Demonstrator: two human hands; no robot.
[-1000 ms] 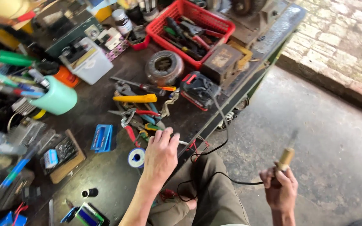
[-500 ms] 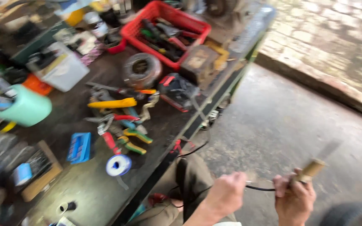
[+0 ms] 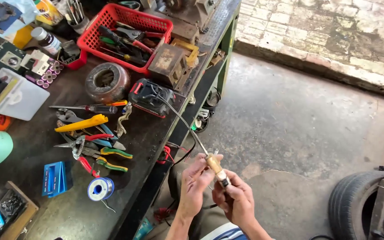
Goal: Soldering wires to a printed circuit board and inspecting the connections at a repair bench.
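On the dark cluttered counter (image 3: 67, 209) lie a spool of solder wire with blue core (image 3: 99, 188) and coloured pliers (image 3: 95, 151). Off its edge, the left hand (image 3: 195, 184) has its fingers closed around the wooden-handled soldering iron (image 3: 216, 169) near the shaft. The right hand (image 3: 236, 202) grips the handle just below.
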